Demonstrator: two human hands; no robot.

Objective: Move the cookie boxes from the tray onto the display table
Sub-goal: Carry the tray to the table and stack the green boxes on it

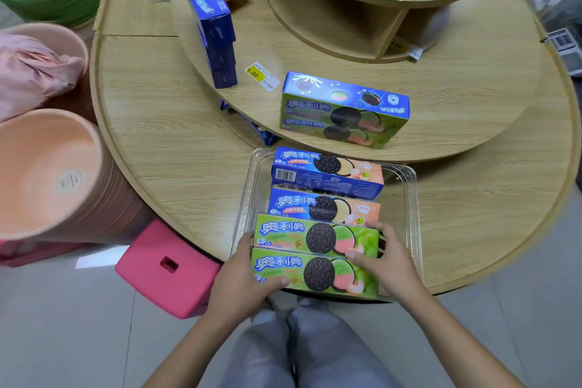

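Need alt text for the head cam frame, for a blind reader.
A person's left hand and right hand hold two green cookie boxes at the near end of a clear tray. Two blue-and-peach cookie boxes lie behind them in the tray, which sits on a round wooden display table.

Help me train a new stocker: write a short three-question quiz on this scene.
1. True or false: the tray holds four boxes.
2. What do the left hand and right hand grip?
A. the two green boxes in the tray
B. the two blue boxes in the tray
C. the pink stool
3. Fill in: the price tag on the middle tier reads ____.
Key: 1 true; 2 A; 3 6.00
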